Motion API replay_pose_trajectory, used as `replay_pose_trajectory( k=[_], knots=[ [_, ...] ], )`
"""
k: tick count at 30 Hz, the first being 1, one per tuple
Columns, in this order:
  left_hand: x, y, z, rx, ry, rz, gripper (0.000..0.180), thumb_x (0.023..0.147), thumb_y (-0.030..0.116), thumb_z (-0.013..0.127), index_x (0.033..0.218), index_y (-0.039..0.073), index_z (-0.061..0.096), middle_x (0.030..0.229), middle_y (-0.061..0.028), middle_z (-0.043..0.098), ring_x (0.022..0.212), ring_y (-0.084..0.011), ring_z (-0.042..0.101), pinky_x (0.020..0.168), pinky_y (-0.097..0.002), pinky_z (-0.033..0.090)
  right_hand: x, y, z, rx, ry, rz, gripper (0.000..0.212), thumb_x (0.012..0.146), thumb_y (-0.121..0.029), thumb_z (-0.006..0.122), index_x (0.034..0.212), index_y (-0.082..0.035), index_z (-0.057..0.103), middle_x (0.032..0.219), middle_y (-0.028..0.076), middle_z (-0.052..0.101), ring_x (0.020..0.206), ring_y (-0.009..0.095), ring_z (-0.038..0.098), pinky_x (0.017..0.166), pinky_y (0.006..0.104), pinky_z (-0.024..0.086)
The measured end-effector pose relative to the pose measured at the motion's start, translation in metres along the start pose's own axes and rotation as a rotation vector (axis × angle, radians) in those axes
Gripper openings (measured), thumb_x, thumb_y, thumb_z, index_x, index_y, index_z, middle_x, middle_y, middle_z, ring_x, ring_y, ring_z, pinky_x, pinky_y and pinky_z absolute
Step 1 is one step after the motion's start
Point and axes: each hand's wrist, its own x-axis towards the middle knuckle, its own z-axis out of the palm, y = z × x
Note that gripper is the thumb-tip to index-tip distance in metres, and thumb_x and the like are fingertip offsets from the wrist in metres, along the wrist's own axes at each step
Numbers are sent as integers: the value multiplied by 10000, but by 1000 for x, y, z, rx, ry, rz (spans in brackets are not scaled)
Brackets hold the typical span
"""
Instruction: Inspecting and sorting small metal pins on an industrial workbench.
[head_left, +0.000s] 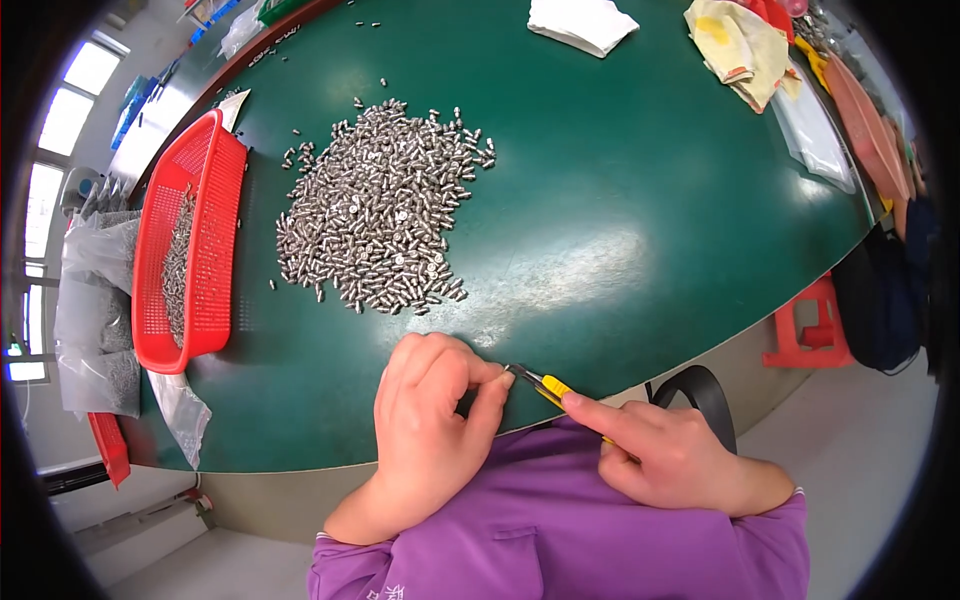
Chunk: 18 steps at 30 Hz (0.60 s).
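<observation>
My left hand (428, 420) is closed in a pinch near the table's front edge, thumb and forefinger together on a small metal part (507, 370), mostly hidden by the fingertips. In my right hand (672, 450) is a yellow-and-black utility knife (553, 386), its forefinger laid along the handle. The knife's dark tip meets the part at my left fingertips; whether it cuts or only touches, I cannot tell. Beyond my left hand lies a wide heap of small silvery metal parts (375, 205), with a few strays around it.
A red perforated basket (222, 255) with more metal parts stands left of the heap, beside clear plastic bags (105, 300). On the green table (600, 180) lie a white cloth or paper (582, 22) and a stained yellowish cloth (738, 50). A red stool (810, 325) is at right.
</observation>
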Motion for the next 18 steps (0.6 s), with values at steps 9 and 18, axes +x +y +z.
replay_pose_trajectory(
  k=[9, 18],
  knots=[
    [2, -4, -1, -38, -50, 2, 139, 682, 15, 695, 680, 56, 562, 700, -44, 532, 675, -232, 481, 602, -336, 392, 10, -6, -12, -46, -103, -13, 592, 724, -45, 596, 1300, -95, 470, 737, 62, 564, 529, 162, 549, 437, 284, 481],
    [-12, -7, -4, -123, 42, -48, 133, 735, -13, 678, 814, 39, 585, 818, -66, 589, 752, -187, 551, 688, -291, 449, -6, 10, -15, -80, 358, 69, 596, 752, -12, 559, 1331, -72, 429, 998, 118, 614, 671, 238, 617, 582, 315, 509]
  ],
)
